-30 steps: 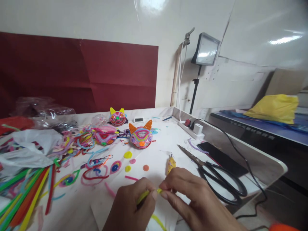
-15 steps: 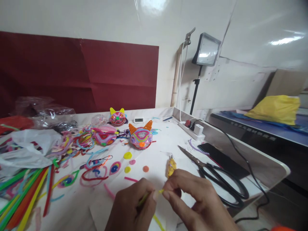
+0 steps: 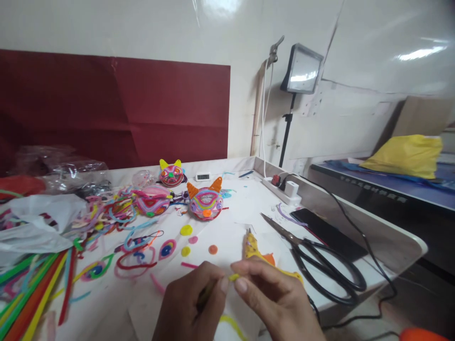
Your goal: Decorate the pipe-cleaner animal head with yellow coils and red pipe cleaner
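A yellow-green pipe cleaner [image 3: 233, 277] shows its short tip between my two hands. My left hand [image 3: 194, 300] is closed on it, thumb against the curled fingers. My right hand [image 3: 272, 293] pinches the tip between thumb and forefinger. Below the hands, a longer yellow-green length [image 3: 232, 327] hangs or lies over the white sheet; I cannot tell whether it is the same strand. Just beyond my right hand lies a yellow glue gun [image 3: 251, 245] with an orange trigger, partly covered by the fingers. Black-handled scissors [image 3: 313, 251] rest to its right.
Cat-eared pipe-cleaner masks [image 3: 205, 202] stand further back. Felt dots [image 3: 186, 230] and eye-shaped coils [image 3: 167, 249] lie nearer. Bundled pipe cleaners [image 3: 39, 293] fill the left. A phone [image 3: 329, 234] and power strip [image 3: 287, 192] sit by the raised right edge [image 3: 355, 215].
My right hand has shifted slightly down and left, uncovering more of the glue gun. Both hands keep their grip on the pipe cleaner. The whole view has moved a little.
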A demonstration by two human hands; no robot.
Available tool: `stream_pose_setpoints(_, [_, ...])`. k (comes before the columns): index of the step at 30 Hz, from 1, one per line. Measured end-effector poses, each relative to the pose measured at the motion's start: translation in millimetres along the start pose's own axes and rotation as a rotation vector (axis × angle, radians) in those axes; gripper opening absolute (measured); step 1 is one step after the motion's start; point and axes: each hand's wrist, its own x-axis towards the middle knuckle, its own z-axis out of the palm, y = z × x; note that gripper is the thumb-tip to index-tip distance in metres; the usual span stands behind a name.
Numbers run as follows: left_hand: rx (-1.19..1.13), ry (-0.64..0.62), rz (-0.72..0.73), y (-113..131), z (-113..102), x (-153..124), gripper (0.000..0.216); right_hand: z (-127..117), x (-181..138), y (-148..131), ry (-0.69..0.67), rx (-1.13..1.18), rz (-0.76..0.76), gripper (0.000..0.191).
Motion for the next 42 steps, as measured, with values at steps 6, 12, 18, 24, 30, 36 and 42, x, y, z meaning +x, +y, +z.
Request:
stream_pose_setpoints(6, [0.213, 0.007, 0.148, 1, -7, 7, 0.028, -29, 14, -24, -0.261, -0.505, -0.412, 0.011])
stream_pose_setpoints(12, [0.452, -0.080, 0.313, -2, -8, 9, 0.029, -26, 20, -47, -0.424, -0.850, -0.548, 0.018])
stream_pose_setpoints(18, [0.499, -0.128, 0.381, -1, -10, 12, 0.027, -23, 22, -59, -0.538, -0.974, -0.453, 0.021])
stream_pose_setpoints(24, [0.282, -0.040, 0.277, 1, -7, 10, 0.027, -25, 19, -43, -0.283, -0.528, -0.374, 0.021])
stream_pose_setpoints(30, [0.112, 0.097, 0.201, -7, 11, 3, 0.030, -7, 8, -12, 0.026, -0.087, -0.168, 0.015])
stream_pose_setpoints(36, [0.122, 0.154, 0.252, -8, 14, 4, 0.029, 13, 2, 7, 0.167, 0.298, 0.077, 0.021])
stream_pose_setpoints(42, [0.297, 0.012, 0.349, -4, -8, 13, 0.026, -20, 14, -3, -0.100, -0.212, -0.256, 0.018])
